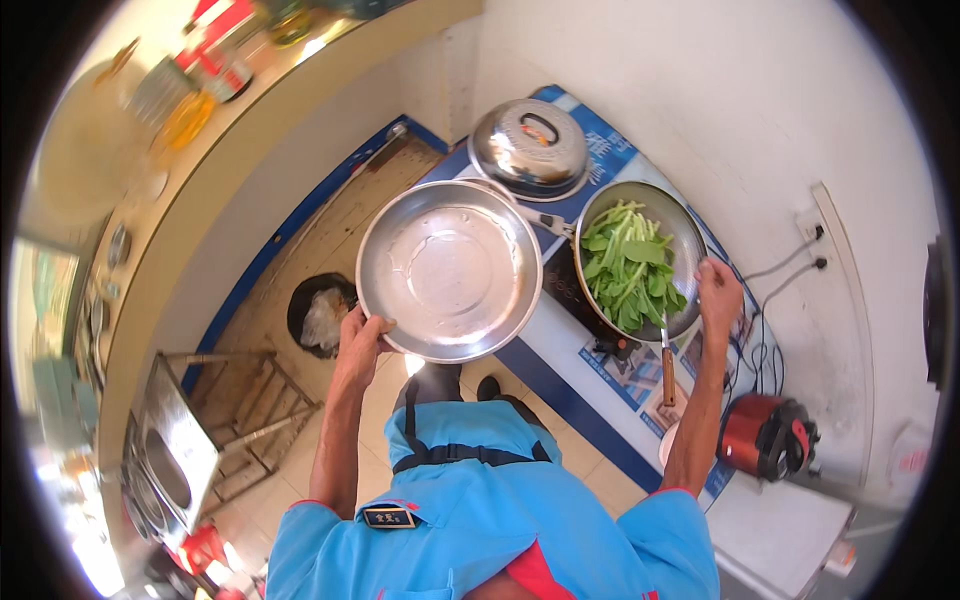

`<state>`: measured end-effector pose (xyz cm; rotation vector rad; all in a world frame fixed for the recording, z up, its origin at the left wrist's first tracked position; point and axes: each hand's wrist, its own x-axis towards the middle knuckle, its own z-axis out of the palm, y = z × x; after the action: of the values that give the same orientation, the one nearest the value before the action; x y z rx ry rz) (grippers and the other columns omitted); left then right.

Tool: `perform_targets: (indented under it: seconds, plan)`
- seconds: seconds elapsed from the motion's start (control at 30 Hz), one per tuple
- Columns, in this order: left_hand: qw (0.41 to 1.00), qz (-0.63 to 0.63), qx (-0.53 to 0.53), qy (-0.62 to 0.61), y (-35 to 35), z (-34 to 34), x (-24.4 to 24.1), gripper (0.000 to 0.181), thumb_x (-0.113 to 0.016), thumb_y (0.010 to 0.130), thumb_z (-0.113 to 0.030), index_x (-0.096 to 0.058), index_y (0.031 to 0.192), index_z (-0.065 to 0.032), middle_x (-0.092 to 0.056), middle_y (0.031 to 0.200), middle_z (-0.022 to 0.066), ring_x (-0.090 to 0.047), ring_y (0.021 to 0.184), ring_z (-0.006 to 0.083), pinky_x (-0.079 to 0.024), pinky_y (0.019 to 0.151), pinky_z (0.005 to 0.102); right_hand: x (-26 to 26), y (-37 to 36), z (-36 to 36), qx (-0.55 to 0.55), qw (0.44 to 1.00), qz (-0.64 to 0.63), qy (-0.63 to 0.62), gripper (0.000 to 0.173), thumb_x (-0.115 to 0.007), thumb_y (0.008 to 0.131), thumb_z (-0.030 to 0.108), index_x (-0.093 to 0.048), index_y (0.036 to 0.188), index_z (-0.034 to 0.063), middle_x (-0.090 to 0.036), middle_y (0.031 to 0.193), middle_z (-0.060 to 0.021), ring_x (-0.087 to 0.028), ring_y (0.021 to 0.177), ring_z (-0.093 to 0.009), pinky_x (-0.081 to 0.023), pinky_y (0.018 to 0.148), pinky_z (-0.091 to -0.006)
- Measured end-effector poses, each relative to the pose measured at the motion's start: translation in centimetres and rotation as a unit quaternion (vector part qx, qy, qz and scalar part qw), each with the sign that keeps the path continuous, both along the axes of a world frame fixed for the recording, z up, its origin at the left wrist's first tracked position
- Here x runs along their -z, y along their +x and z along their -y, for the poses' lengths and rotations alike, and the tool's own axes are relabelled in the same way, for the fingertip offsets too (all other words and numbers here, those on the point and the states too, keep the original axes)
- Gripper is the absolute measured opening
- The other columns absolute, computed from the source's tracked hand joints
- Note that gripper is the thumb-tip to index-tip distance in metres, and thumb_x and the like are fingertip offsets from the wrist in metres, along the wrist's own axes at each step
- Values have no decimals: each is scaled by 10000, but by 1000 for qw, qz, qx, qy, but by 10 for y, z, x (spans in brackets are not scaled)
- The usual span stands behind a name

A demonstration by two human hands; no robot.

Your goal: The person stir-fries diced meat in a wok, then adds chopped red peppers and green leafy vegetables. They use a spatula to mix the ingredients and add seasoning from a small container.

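My left hand point(365, 335) grips the lower left rim of a wide round stainless steel pan or basin point(450, 271), wet inside and otherwise empty. To its right, a frying pan point(686, 247) with green leafy vegetables point(634, 266) sits over a black cooktop point(562, 281). My right hand point(718, 291) is at the frying pan's right rim, its fingers bent; whether it holds anything is hard to tell. A spatula or turner with a wooden handle point(668, 379) rests over the pan's near rim, its head hidden by the leaves. Behind stands a domed steel lid point(531, 146).
A red electric pressure cooker point(761, 437) stands right of the table, near cables and two wall plugs point(820, 247). A black bin with a plastic bag point(324, 316) and a metal stand point(247, 427) are at the left. Bottles point(225, 75) line the ledge point(247, 105).
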<state>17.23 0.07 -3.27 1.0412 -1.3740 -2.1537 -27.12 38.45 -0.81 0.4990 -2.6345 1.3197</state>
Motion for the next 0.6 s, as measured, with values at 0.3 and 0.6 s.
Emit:
perform_targets:
  seconds: [0.3, 0.6]
  plan:
    - [968, 31, -233, 84, 156, -117, 42, 418, -567, 884, -78, -550, 1252, 119, -694, 1087, 199, -734, 900, 295, -657, 757, 431, 2, 143, 58, -180, 920, 321, -134, 258, -652, 1025, 230, -705, 1116, -6, -749, 930, -96, -725, 720, -164, -579, 603, -260]
    - [855, -19, -514, 64, 371, -201, 84, 396, -495, 907, -61, -498, 1240, 154, -670, 1136, 249, -743, 934, 342, -672, 788, 439, 64, 278, 129, -350, 837, 421, 25, 242, -650, 1009, 224, -719, 1065, -1, -752, 881, -97, -739, 686, -171, -583, 563, -265]
